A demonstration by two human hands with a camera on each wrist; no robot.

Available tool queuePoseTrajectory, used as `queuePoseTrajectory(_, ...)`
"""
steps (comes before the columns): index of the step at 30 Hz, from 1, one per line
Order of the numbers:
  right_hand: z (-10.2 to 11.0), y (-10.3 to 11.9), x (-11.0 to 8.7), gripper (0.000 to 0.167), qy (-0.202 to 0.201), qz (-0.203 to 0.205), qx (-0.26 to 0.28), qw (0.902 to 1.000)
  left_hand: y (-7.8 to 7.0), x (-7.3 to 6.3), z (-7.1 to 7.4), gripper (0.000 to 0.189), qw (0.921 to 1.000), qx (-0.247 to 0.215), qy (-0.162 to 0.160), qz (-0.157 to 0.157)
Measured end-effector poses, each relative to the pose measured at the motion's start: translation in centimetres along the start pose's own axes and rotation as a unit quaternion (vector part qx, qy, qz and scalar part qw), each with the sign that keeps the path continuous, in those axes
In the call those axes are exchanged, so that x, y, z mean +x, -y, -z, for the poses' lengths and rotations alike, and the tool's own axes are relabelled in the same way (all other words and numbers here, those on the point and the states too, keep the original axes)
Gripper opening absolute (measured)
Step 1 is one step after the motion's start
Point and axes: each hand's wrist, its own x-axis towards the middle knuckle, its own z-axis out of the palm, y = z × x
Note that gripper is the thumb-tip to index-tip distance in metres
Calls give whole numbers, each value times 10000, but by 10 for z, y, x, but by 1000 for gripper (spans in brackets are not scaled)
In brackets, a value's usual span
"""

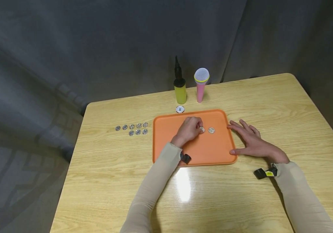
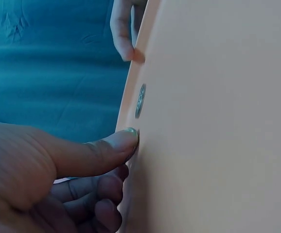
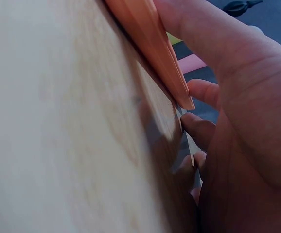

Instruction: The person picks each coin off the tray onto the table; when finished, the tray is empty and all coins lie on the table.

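An orange tray (image 1: 213,152) lies on the wooden table. Over its middle, my left hand (image 1: 187,130) pinches a silver coin (image 1: 202,129) close to the tray floor; the thumb hides most of that coin in the left wrist view. Just right of it a second silver coin (image 1: 211,130) lies flat on the tray, seen edge-on as a coin (image 2: 140,101) in the left wrist view. My right hand (image 1: 250,141) has its fingers spread at the tray's right side, thumb and index finger at the rim, holding no coin.
Several silver coins (image 1: 132,127) lie in two rows left of the tray. Behind the tray are a white chip (image 1: 180,109), a yellow-and-black hand pump (image 1: 180,94) and a pink toy microphone (image 1: 200,92). A dark curtain (image 1: 125,48) hangs beyond the table (image 1: 105,181).
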Motion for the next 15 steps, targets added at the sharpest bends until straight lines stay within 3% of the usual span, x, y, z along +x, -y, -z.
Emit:
queuePoseTrajectory(10,0,1,0,93,-8,41,-11,10000,6,-2,5,16,9967,-803,61,-74)
queuePoseTrajectory(15,0,1,0,93,-26,135,-19,9999,10,-3,8,19,9955,-934,149,47)
